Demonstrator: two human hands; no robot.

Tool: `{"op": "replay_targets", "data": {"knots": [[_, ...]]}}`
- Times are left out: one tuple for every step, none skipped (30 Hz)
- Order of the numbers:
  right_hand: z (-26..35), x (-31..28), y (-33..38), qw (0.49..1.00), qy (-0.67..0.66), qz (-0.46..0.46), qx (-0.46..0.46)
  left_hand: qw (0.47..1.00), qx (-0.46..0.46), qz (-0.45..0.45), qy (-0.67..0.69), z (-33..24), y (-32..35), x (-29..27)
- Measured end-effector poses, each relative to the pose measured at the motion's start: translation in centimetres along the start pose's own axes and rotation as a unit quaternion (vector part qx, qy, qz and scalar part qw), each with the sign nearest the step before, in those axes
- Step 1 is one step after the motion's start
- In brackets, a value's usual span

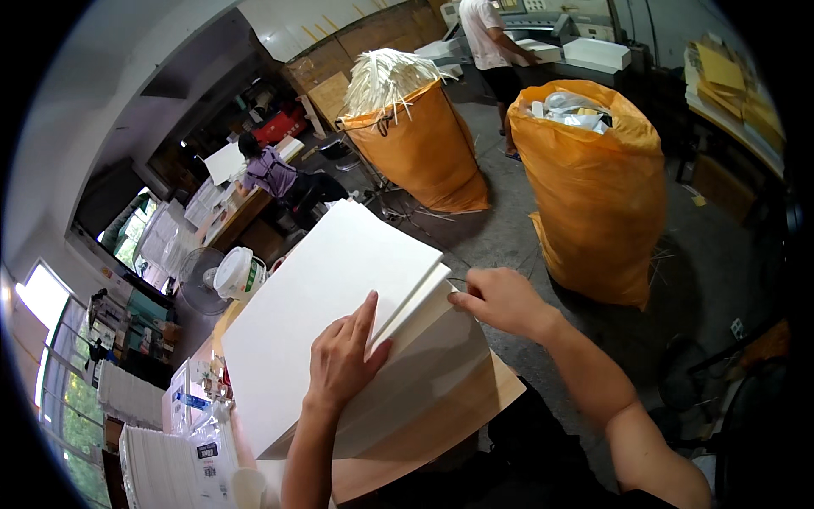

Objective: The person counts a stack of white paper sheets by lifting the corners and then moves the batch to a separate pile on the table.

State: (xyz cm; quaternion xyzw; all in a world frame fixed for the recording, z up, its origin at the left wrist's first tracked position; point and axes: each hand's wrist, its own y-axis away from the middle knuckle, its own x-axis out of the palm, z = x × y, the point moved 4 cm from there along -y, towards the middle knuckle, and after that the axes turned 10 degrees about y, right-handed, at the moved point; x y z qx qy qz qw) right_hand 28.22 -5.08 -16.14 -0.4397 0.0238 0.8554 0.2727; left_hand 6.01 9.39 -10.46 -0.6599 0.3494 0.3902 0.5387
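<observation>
A tall stack of large white paper sheets (314,297) stands before me, its upper sheets lifted apart in layers along the right edge. On top, near that edge, lies my left hand (341,352), fingers stretched out and thumb apart. At the stack's right corner is my right hand (506,301), its fingers curled and its thumb against the sheet edges. What those fingers pinch, if anything, is hidden. A thin dark line shows just beside them. Under the stack is a tan board (496,390), jutting out on the near right side.
Two full orange sacks, one of paper strips (424,144) and one of scraps (593,187), stand beyond the table. A white bucket (240,273) and a fan (199,276) are at left, above paper piles (157,467). One person (275,174) sits at a bench; another (487,42) stands by a machine.
</observation>
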Motion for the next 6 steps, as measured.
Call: {"op": "replay_targets", "data": {"knots": [[0.3,-0.5,-0.4,1.0,-0.008,-0.001,-0.018,1.0,-0.003,0.014,-0.003,0.1,-0.2,-0.2],[1.1,-1.2,-0.9,0.999,-0.019,-0.001,-0.037,0.999,-0.007,0.03,-0.009,0.3,-0.4,-0.6],[2.4,-1.8,-1.5,0.998,-0.031,0.0,-0.059,0.999,0.006,0.039,-0.005,0.4,-0.6,-1.0],[3.7,-2.7,-1.9,0.996,-0.089,0.017,-0.028,0.999,0.018,0.048,-0.002,0.5,-0.8,-1.4],[4.7,-2.5,-2.4,0.997,-0.059,-0.026,-0.041,0.998,0.032,0.057,0.003,0.6,-1.0,-1.7],[5.2,-1.1,-2.8,0.996,-0.028,-0.071,-0.053,0.995,0.049,0.089,-0.001,1.4,-1.0,-1.6]]}}
